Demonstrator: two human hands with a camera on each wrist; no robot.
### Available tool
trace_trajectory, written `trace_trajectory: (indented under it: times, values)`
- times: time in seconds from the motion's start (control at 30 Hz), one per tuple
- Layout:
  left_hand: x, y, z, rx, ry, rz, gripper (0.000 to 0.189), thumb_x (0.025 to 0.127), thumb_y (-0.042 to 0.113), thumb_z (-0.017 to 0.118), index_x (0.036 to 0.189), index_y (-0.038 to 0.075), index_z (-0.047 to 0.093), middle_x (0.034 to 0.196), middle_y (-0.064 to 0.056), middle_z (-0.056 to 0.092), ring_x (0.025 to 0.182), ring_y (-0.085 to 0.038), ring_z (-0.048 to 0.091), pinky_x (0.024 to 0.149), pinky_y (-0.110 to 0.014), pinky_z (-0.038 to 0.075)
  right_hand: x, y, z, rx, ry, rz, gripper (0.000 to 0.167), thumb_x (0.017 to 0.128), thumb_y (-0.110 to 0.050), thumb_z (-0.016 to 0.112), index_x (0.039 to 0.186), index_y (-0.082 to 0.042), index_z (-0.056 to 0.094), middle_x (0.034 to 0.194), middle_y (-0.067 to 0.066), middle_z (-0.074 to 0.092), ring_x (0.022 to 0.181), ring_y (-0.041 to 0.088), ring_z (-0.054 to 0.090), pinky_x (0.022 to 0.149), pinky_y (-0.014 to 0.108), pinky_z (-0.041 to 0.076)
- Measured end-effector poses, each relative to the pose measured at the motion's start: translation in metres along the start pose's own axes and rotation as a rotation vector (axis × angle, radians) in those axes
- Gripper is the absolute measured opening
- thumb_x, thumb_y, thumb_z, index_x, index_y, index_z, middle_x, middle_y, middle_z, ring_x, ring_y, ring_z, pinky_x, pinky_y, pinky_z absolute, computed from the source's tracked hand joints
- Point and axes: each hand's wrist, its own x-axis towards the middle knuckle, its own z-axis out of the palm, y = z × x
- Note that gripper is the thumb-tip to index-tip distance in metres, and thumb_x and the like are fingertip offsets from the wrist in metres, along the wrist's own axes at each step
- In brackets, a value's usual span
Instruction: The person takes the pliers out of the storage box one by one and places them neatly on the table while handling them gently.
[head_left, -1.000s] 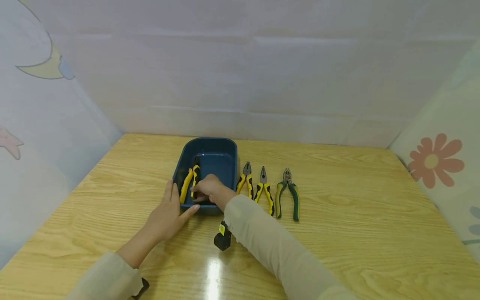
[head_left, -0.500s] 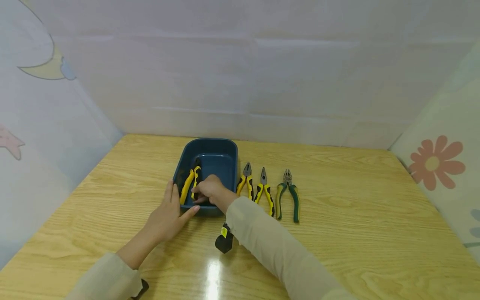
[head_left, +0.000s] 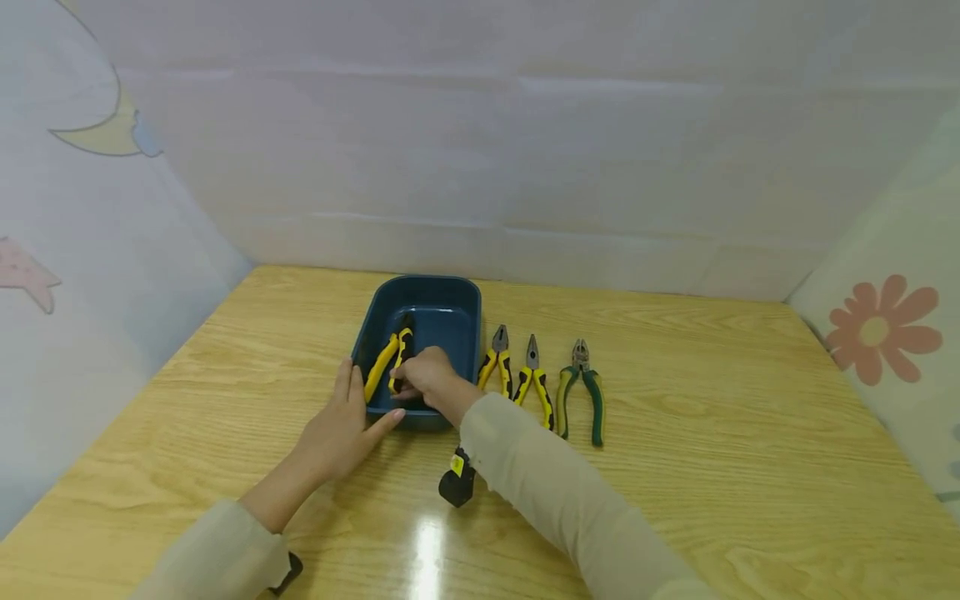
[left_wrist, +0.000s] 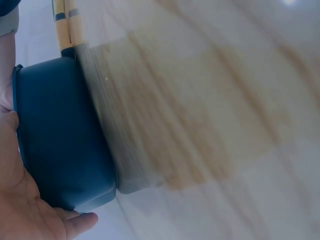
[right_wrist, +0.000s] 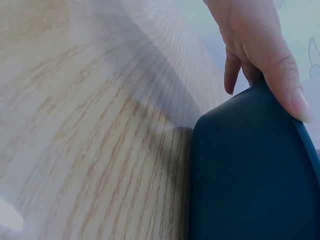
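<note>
Near the back of the table stands a dark blue tray [head_left: 425,421], with yellow-and-black pliers [head_left: 381,369] lying along its left side. My right hand [head_left: 429,372] reaches over the front wall and pinches the pliers' right handle near its end. The fingertips are partly hidden behind the hand. My left hand [head_left: 336,432] lies against the tray's front left corner from outside, fingers straight along the left wall and thumb at the front rim. In the left wrist view the palm of the left hand [left_wrist: 22,200] shows beside the tray's front wall [left_wrist: 65,130].
Right of the tray lie two yellow-and-black pliers, one blunt-nosed [head_left: 500,340] and one long-nosed [head_left: 532,354], then green-handled pliers [head_left: 597,408]. My right sleeve [head_left: 555,483] passes in front of them. A pale sheet wall [head_left: 495,167] closes off the back of the wooden table [head_left: 712,400].
The pliers in the tray have shifted a little to the right and tilted slightly, with the right hand still at the handle. The left hand keeps its place on the tray corner.
</note>
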Motion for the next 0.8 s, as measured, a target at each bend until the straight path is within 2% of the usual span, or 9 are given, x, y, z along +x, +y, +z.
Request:
trace_trajectory:
  times: [0.4, 0.6, 0.67, 0.8]
  values:
    - [0.001, 0.001, 0.000, 0.002, -0.002, -0.006, 0.098, 0.080, 0.066, 0.026, 0.132, -0.013, 0.005, 0.139, -0.025, -0.007, 0.104, -0.042, 0.044, 0.065, -0.042, 0.047, -0.007, -0.003, -0.003, 0.069, 0.006, 0.004, 0.007, 0.076, 0.002, 0.062, 0.080, 0.007, 0.059, 0.066, 0.013, 0.056, 0.049, 0.017, 0.058, 0.051, 0.025, 0.049]
    - [0.001, 0.002, 0.001, 0.008, -0.006, -0.012, 0.098, 0.080, 0.067, 0.027, 0.133, -0.013, 0.006, 0.140, -0.024, -0.008, 0.104, -0.041, 0.045, 0.066, -0.042, 0.047, -0.011, -0.001, -0.008, 0.100, -0.003, -0.039, 0.006, 0.078, 0.002, 0.061, 0.079, 0.006, 0.058, 0.066, 0.011, 0.053, 0.048, 0.015, 0.055, 0.055, 0.027, 0.050]
    - [0.001, 0.002, 0.001, 0.008, -0.007, -0.017, 0.097, 0.080, 0.066, 0.027, 0.133, -0.012, 0.006, 0.140, -0.023, -0.008, 0.104, -0.041, 0.045, 0.067, -0.042, 0.047, -0.014, 0.000, -0.010, 0.100, -0.014, -0.060, 0.008, 0.078, 0.001, 0.060, 0.084, 0.007, 0.057, 0.068, 0.011, 0.052, 0.050, 0.015, 0.055, 0.057, 0.028, 0.050]
    - [0.000, 0.002, 0.000, 0.003, -0.008, -0.021, 0.097, 0.080, 0.066, 0.028, 0.133, -0.013, 0.006, 0.139, -0.024, -0.008, 0.103, -0.041, 0.045, 0.067, -0.042, 0.047, -0.017, -0.001, -0.016, 0.100, -0.018, -0.095, 0.024, 0.079, 0.000, 0.059, 0.101, 0.010, 0.055, 0.075, 0.013, 0.053, 0.055, 0.017, 0.055, 0.059, 0.029, 0.050]
